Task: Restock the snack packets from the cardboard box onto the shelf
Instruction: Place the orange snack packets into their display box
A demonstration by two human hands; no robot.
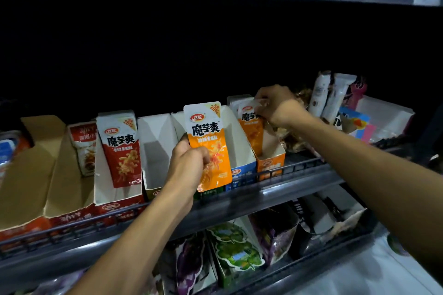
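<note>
Two orange packets on the go: right hand [273,105] pinching one [250,127] into the tray [271,160] at 1 o'clock, left hand [189,163] gripping another [208,141], which I reckon slots beside it.

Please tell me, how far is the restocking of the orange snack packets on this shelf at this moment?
Done: nothing clearly finished, and the cardboard box is not in view. In hand: the right hand pinches an orange packet standing in the orange display box, while the left hand holds a second orange packet in front of the shelf rail. Left: that packet must go in; the white display box beside it looks empty.
</note>
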